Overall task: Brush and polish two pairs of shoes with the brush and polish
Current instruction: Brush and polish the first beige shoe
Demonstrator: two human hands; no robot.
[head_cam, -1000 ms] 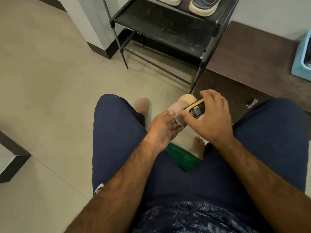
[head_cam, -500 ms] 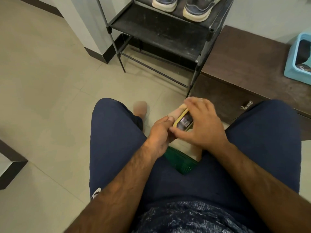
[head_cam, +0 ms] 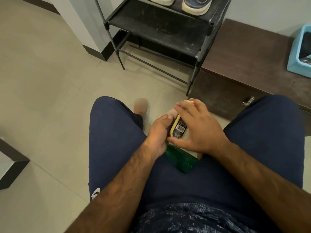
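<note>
Yellow-edged polish sponge [head_cam: 179,128], gripped by the right hand [head_cam: 200,130], presses on the pale shoe [head_cam: 172,113] that the left hand [head_cam: 158,132] clasps from nine o'clock to steady it.

I see pale beige floor tiles [head_cam: 50,81] filling the left and centre of the frame under soft, even light. At top centre a black metal shoe rack [head_cam: 159,27], its lower shelf dusty, stands by a grey wall [head_cam: 80,22] with dark skirting. On the right is a low dark-brown cabinet [head_cam: 244,64] with a metal handle [head_cam: 248,100]. A pale blue tub [head_cam: 296,52] sits on it at the right edge.
</note>
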